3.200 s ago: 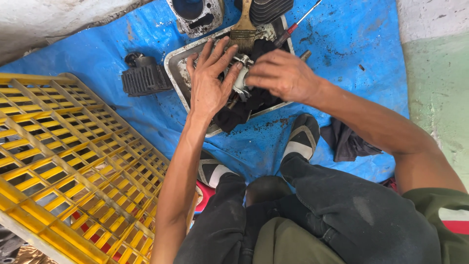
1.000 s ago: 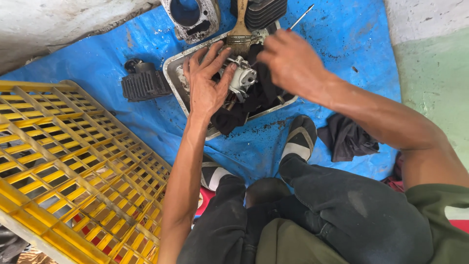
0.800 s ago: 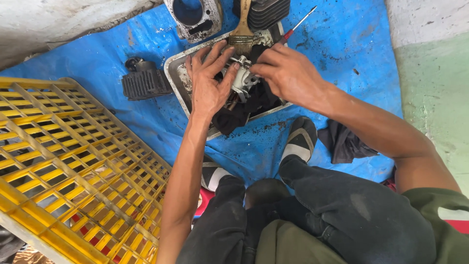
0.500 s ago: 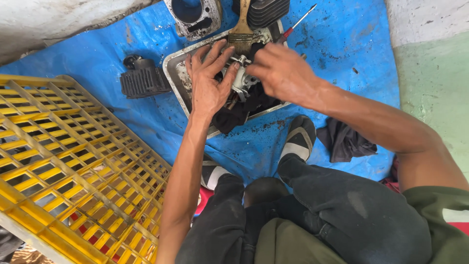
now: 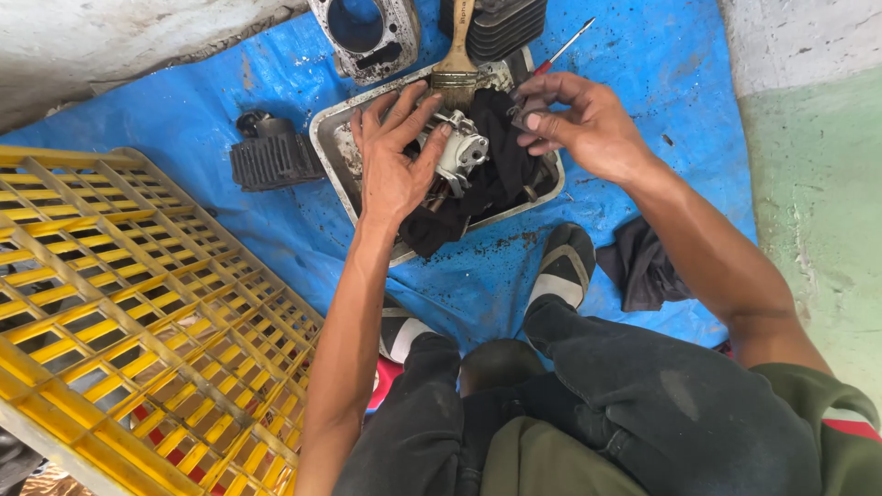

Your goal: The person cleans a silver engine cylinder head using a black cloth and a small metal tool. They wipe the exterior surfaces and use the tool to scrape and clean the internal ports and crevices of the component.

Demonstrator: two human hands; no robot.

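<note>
Silvery metal, the small engine part (image 5: 462, 152) is sitting in the steel tray (image 5: 328, 147) on a black rag (image 5: 487, 188). The left hand (image 5: 393, 156) is resting on it, fingers spread apart. The right hand (image 5: 588, 129) is hovering just beside, fingertips pinching together on something too small to tell. A paintbrush (image 5: 457, 69) is leaning at the tray's far edge, with the blue tarp (image 5: 643, 64) lying beneath.

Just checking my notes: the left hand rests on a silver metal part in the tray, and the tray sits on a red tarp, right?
Not quite: the tarp is blue, not red, as the head view shows. The left hand does rest on the silver metal part in the tray.
</note>
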